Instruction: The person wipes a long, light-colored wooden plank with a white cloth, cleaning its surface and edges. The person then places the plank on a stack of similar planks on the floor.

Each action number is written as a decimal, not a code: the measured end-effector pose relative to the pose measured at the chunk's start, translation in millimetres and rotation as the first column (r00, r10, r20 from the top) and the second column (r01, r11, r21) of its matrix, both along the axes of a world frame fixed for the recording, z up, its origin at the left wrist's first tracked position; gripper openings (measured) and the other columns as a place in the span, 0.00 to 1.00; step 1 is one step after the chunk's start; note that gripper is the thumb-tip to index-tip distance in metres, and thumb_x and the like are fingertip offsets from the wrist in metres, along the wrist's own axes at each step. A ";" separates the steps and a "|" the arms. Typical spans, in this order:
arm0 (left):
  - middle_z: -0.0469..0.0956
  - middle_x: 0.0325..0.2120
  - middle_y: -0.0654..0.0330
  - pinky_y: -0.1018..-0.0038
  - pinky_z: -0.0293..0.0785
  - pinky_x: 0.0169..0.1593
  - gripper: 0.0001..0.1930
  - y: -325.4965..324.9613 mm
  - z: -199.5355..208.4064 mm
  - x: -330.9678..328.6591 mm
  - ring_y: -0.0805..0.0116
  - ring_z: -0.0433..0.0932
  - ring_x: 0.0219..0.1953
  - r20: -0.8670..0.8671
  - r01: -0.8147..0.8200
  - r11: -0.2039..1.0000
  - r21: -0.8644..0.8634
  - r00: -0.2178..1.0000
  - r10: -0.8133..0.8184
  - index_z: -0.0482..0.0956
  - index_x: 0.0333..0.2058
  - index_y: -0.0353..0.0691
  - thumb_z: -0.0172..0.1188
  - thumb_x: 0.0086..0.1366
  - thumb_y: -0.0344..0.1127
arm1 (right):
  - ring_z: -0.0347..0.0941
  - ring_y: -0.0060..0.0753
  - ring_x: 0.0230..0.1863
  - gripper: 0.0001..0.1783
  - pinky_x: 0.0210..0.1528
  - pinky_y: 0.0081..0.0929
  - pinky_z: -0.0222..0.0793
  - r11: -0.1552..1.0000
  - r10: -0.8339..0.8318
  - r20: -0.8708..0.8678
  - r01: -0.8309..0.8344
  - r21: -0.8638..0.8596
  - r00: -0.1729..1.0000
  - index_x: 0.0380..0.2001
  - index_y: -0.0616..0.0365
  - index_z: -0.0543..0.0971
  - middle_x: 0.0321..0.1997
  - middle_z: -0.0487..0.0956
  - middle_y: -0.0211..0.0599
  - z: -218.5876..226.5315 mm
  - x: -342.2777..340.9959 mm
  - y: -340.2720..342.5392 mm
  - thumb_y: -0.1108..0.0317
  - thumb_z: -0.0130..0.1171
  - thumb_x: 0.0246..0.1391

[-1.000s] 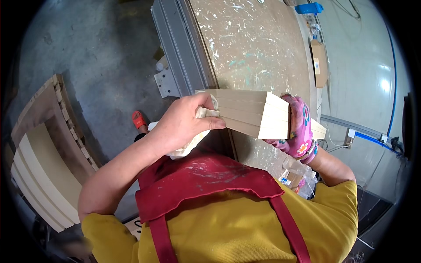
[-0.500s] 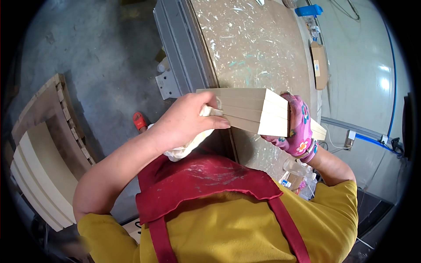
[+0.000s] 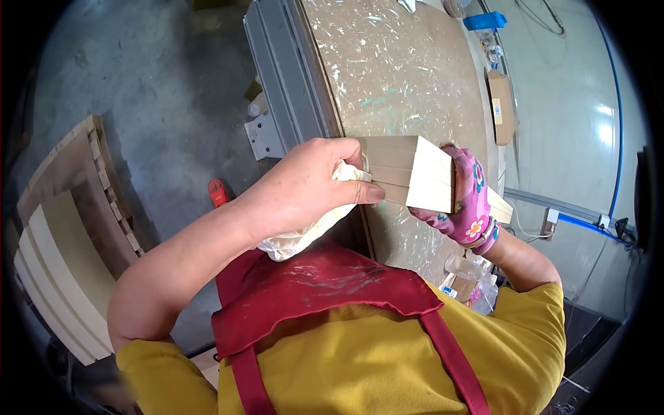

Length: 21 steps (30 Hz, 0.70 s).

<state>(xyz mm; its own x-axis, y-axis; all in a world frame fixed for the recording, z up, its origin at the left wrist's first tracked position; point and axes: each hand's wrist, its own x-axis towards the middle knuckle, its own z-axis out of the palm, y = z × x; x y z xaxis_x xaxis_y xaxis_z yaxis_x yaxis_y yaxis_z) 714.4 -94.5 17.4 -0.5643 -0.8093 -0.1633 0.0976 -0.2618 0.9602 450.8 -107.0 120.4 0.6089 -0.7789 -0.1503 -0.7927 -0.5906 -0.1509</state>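
A wide grey floor [image 3: 159, 83] fills the left side, and here's the big brown surface [image 3: 401, 69] running up the middle, flecked all over with white and touched with green. Down front it's a mustard shirt [image 3: 332, 366] under a red apron [image 3: 325, 297], the apron streaked with pale marks. Over at the left, a wooden pallet [image 3: 102, 166] lies beside a set of curved cream panels [image 3: 66, 256], banked one against another. A grey metal panel [image 3: 287, 69] stands along the surface's left edge. Now to the centre of the action: a cream stack [image 3: 394, 166], seams running along its side, sits between the two hands at the near part of the surface, its paler end face turned toward the right. The bare left hand [image 3: 311, 176] is closed on a whitish cloth [image 3: 301, 235], fingers over the top and thumb along the side, pressing a fold of it to the stack's left end while the rest hangs below. On the other flank, the right hand [image 3: 474, 200], in a pink flowered glove, is curled around the right end, gripping it. Then the small stuff: an open cardboard box [image 3: 501, 107] by the far right edge, a clear bottle [image 3: 462, 266] below the glove, a blue object [image 3: 484, 21] at the top, and one orange-red sandal [image 3: 218, 194] on the floor.
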 end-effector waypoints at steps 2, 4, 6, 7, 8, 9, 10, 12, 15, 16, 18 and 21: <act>0.79 0.28 0.58 0.72 0.71 0.42 0.16 2.0 -3.3 -0.7 0.74 0.75 0.34 0.049 -0.007 0.999 -0.037 0.999 0.009 0.76 0.35 0.32 0.68 0.56 0.39 | 0.71 0.50 0.45 0.51 0.49 0.43 0.63 1.000 -0.013 -0.033 0.013 -0.004 0.999 0.55 0.63 0.62 0.47 0.71 0.49 0.0 0.8 0.0 0.50 0.75 0.30; 0.80 0.29 0.58 0.73 0.71 0.42 0.16 1.8 -7.4 0.4 0.74 0.75 0.35 0.143 -0.019 0.991 -0.130 0.989 0.038 0.76 0.36 0.32 0.67 0.56 0.38 | 0.71 0.50 0.44 0.51 0.48 0.42 0.64 0.999 0.023 -0.007 -0.023 -0.037 1.000 0.55 0.63 0.63 0.46 0.71 0.49 0.5 1.5 -0.8 0.51 0.76 0.29; 0.79 0.30 0.57 0.73 0.70 0.44 0.17 -1.0 -12.4 2.6 0.74 0.75 0.36 0.082 0.011 0.994 -0.110 0.997 -0.002 0.76 0.36 0.32 0.68 0.55 0.38 | 0.71 0.49 0.44 0.50 0.47 0.42 0.65 0.998 0.044 0.008 -0.043 -0.046 0.999 0.54 0.64 0.63 0.45 0.72 0.48 1.0 2.2 -1.6 0.52 0.76 0.28; 0.79 0.30 0.57 0.73 0.70 0.44 0.17 -3.1 -15.1 4.2 0.74 0.75 0.36 0.059 0.031 0.996 -0.079 0.998 -0.027 0.76 0.37 0.31 0.68 0.55 0.38 | 0.71 0.49 0.43 0.50 0.47 0.41 0.65 0.998 0.049 0.012 -0.048 -0.041 0.999 0.54 0.64 0.64 0.45 0.72 0.48 1.2 2.5 -2.0 0.52 0.76 0.28; 0.79 0.31 0.57 0.73 0.70 0.44 0.17 -5.0 -17.8 4.8 0.73 0.75 0.36 0.035 0.049 0.998 -0.049 0.998 -0.047 0.75 0.37 0.31 0.68 0.55 0.37 | 0.71 0.49 0.43 0.50 0.46 0.41 0.65 0.999 0.043 0.015 -0.043 -0.032 0.999 0.54 0.65 0.64 0.44 0.72 0.48 1.3 2.7 -2.3 0.53 0.76 0.28; 0.78 0.31 0.58 0.74 0.70 0.45 0.16 -6.8 -20.7 6.0 0.74 0.74 0.36 0.063 0.066 0.997 -0.049 0.996 -0.063 0.75 0.37 0.31 0.67 0.56 0.36 | 0.71 0.49 0.43 0.50 0.46 0.40 0.66 0.998 0.052 0.020 -0.051 -0.028 0.998 0.53 0.65 0.64 0.44 0.72 0.48 1.2 2.9 -2.3 0.53 0.76 0.28; 0.78 0.31 0.59 0.74 0.70 0.44 0.15 -7.9 -22.9 5.6 0.74 0.74 0.36 0.116 0.084 0.996 -0.019 0.990 -0.081 0.75 0.37 0.32 0.67 0.56 0.35 | 0.71 0.49 0.42 0.50 0.45 0.40 0.66 0.999 0.048 0.025 -0.047 -0.019 0.999 0.53 0.65 0.65 0.44 0.72 0.48 1.1 3.1 -2.5 0.53 0.76 0.28; 0.79 0.31 0.60 0.75 0.70 0.44 0.14 -8.6 -26.2 4.6 0.75 0.74 0.36 0.150 0.060 0.997 -0.039 0.987 -0.054 0.75 0.37 0.32 0.67 0.56 0.34 | 0.71 0.48 0.42 0.50 0.45 0.40 0.66 0.999 0.038 0.018 -0.038 -0.032 0.999 0.53 0.65 0.65 0.43 0.72 0.47 0.5 3.2 -2.1 0.52 0.76 0.27; 0.78 0.30 0.61 0.75 0.70 0.43 0.13 -5.2 -24.4 0.9 0.76 0.73 0.35 0.113 0.025 0.999 0.021 0.993 -0.027 0.75 0.37 0.32 0.67 0.56 0.33 | 0.71 0.48 0.42 0.50 0.46 0.41 0.65 0.998 0.024 -0.002 -0.024 -0.061 1.000 0.53 0.65 0.65 0.43 0.72 0.47 -0.3 2.7 -1.1 0.52 0.77 0.28; 0.79 0.32 0.57 0.73 0.70 0.45 0.15 -3.3 -21.7 -0.3 0.70 0.75 0.37 0.099 0.006 1.000 -0.007 0.995 -0.005 0.76 0.39 0.33 0.67 0.56 0.35 | 0.71 0.48 0.42 0.50 0.46 0.41 0.65 0.999 0.019 -0.001 -0.019 -0.050 1.000 0.53 0.65 0.65 0.43 0.72 0.47 -0.4 2.5 -0.7 0.52 0.77 0.28; 0.81 0.36 0.49 0.67 0.70 0.49 0.19 -0.1 -12.7 -2.1 0.58 0.79 0.42 0.097 -0.014 0.999 -0.036 0.995 0.018 0.78 0.41 0.33 0.67 0.57 0.41 | 0.70 0.48 0.43 0.50 0.47 0.41 0.64 1.000 0.002 0.004 -0.002 -0.025 1.000 0.54 0.65 0.65 0.43 0.72 0.47 0.0 2.3 -0.3 0.52 0.77 0.28; 0.80 0.33 0.48 0.67 0.71 0.45 0.17 2.1 3.5 -1.9 0.57 0.79 0.39 0.061 -0.025 0.999 -0.047 0.998 0.028 0.77 0.38 0.33 0.67 0.57 0.40 | 0.70 0.49 0.44 0.51 0.48 0.42 0.64 1.000 -0.028 -0.001 0.028 -0.005 1.000 0.54 0.65 0.64 0.44 0.72 0.47 1.1 2.4 0.4 0.52 0.77 0.28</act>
